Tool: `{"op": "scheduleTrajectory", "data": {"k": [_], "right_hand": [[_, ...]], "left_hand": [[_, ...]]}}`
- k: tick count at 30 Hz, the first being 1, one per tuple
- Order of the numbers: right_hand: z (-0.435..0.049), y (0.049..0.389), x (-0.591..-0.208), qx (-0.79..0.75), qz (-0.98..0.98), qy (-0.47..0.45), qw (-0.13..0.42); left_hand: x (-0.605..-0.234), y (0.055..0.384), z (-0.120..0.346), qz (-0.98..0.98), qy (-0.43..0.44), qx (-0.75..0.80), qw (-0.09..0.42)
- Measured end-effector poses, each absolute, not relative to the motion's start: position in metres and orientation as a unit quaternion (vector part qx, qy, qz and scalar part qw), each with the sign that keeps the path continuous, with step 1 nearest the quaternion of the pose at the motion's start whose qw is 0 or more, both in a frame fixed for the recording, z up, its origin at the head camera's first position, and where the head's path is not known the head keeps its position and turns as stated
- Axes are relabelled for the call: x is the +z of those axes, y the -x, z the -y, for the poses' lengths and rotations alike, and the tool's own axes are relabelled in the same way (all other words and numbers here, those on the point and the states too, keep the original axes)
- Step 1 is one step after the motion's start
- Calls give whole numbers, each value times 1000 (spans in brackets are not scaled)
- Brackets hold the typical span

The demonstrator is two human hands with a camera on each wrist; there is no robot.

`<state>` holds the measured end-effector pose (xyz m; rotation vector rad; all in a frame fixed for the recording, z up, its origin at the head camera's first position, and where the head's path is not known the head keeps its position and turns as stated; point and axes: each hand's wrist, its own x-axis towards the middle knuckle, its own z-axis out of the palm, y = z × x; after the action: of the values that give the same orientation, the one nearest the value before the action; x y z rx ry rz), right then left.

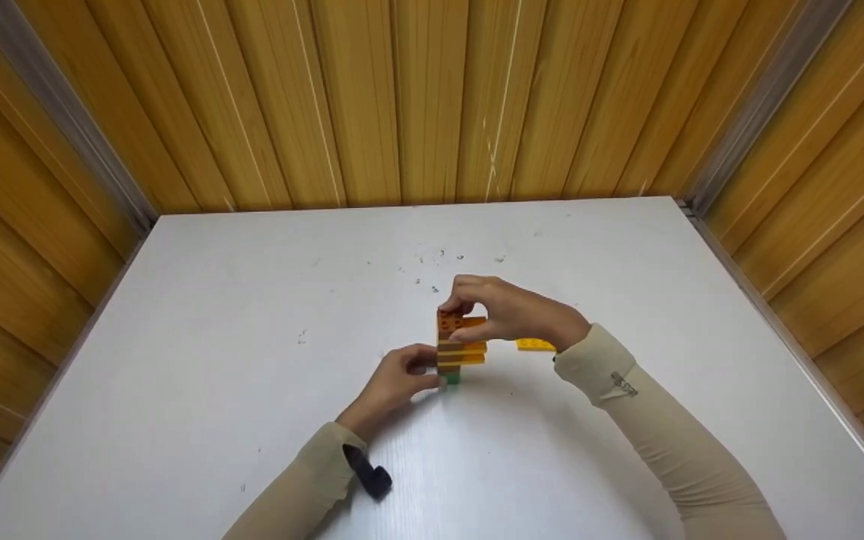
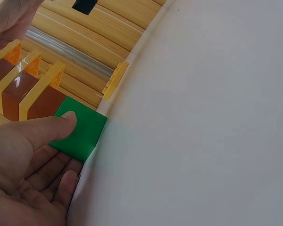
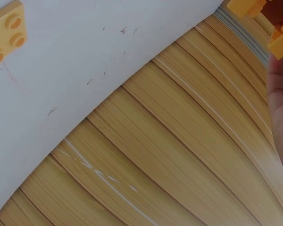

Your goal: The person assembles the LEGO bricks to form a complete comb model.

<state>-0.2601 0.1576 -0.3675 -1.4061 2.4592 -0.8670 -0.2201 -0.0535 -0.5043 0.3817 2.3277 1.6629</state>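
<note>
A tower of toy building bricks (image 1: 448,349) stands upright on the white table. Its base is a green brick (image 2: 82,127), and above it brown bricks (image 2: 48,102) alternate with yellow plates (image 2: 43,87) that jut out to the right. My left hand (image 1: 400,375) holds the tower low down, its thumb lying on the green brick and its fingers round the far side. At the top, my right hand (image 1: 503,306) pinches the uppermost brown brick (image 1: 449,321) between thumb and fingers. Only part of the right hand and the tower's yellow ends show in the right wrist view.
A loose yellow plate (image 1: 534,345) with studs lies on the table (image 1: 252,300) to the right of the tower, partly behind the right wrist. Wood-patterned walls (image 1: 432,105) enclose the table at the back and sides. A black strap (image 1: 367,472) hangs from the left sleeve.
</note>
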Motion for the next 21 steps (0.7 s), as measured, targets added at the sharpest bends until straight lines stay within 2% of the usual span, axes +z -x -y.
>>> {"op": "scheduleTrajectory", "data": {"k": [11, 21], "right_hand": [[-157, 263, -374, -307, -822, 470, 95], [-157, 263, -378, -309, -821, 476, 66]], "left_hand": [[-506, 220, 55, -806, -116, 565, 132], [-506, 222, 57, -800, -130, 573, 121]]}}
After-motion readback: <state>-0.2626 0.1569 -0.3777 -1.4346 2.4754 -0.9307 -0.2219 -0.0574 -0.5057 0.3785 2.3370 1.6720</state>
